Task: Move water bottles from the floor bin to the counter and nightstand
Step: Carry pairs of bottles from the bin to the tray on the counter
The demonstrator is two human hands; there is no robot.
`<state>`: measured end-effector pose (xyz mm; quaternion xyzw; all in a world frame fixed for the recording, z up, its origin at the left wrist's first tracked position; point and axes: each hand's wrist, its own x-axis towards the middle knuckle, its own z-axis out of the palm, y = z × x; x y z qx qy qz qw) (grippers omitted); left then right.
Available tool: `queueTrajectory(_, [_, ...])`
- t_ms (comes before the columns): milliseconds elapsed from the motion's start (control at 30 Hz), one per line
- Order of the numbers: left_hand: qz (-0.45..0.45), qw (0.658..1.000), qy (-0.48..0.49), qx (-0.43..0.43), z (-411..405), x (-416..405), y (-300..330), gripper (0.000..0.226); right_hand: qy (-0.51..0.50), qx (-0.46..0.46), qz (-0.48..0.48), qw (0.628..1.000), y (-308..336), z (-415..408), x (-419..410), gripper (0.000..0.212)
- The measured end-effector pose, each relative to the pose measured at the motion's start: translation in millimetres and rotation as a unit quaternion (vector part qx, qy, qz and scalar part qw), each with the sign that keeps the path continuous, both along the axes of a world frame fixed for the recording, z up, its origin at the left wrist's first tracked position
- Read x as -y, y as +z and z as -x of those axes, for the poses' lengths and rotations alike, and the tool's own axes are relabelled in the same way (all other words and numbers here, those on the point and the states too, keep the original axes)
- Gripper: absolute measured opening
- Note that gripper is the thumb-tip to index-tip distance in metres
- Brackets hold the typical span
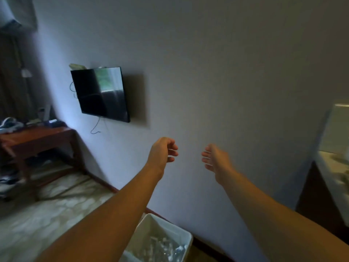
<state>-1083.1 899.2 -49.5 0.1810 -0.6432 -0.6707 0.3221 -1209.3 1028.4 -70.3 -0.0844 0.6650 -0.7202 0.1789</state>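
Dim, bluish room; glare patch on TV screen; motion blur throughout; wide-angle bending at frame edges.

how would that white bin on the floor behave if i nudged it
The white bin looks thin-walled and plastic, so probably light and likely to slide. The clear bottles piled inside may add weight and shift or rattle.

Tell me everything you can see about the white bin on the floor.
The white bin stands upright on the floor by the wall's baseboard, at the bottom of the view, partly cut off by the frame and by the left forearm. It looks like smooth plastic, rectangular, open-topped with thin walls. Inside lie clear plastic water bottles, blurred, count unclear. Neither hand touches it.
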Motion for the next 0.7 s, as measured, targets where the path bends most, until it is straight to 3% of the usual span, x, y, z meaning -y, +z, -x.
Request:
queueTrajectory(300, [-0.029, 0.999, 0.010, 0.039, 2, 120, -45, 0.020, 0.032, 0.008, -0.028, 0.999, -36, -7, 124, 0.019])
queueTrajectory(700, [-0.075, 0.993, 0.011, 0.089, 127, 249, -124, 0.017, 0.033, 0.050, -0.082, 0.995, -118, 120, 262, 0.019])
